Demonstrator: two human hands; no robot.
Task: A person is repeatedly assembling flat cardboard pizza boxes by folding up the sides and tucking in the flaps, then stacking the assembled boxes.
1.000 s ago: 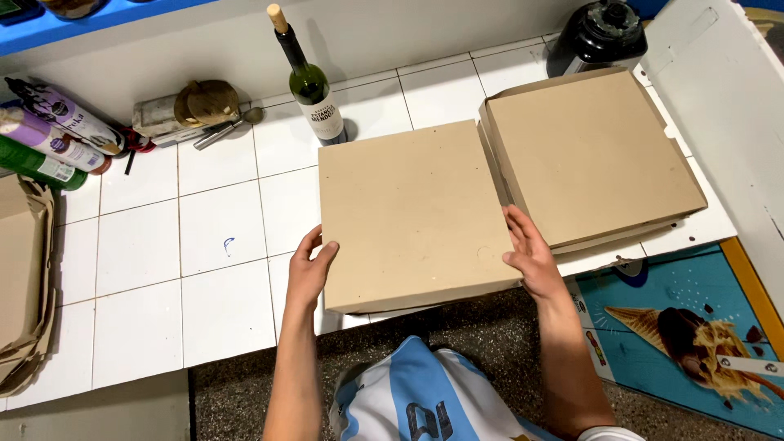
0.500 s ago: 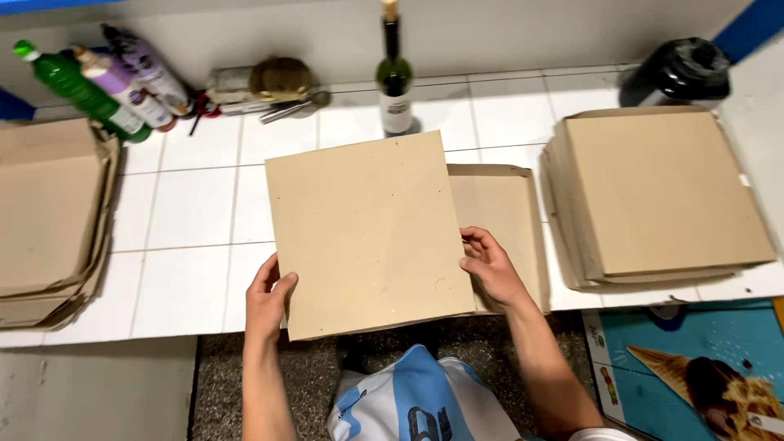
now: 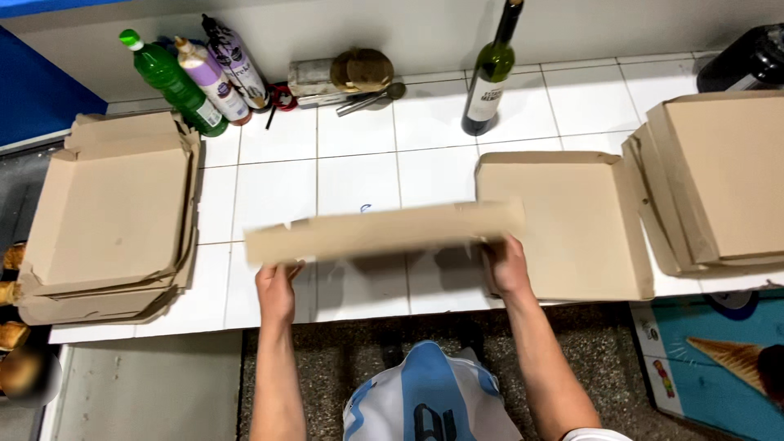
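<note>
Cardboard sheet [image 3: 384, 233], half a second ago held face-up and broad, now tips nearly edge-on above the white tiled bench [image 3: 359, 175], the left hand [image 3: 278, 290] and right hand [image 3: 506, 265] pinching its ends, uncovering the open pizza box [image 3: 563, 224].

Single head view, looking steeply down at tiled counter [image 3: 359, 175] (close, arm's reach).
</note>
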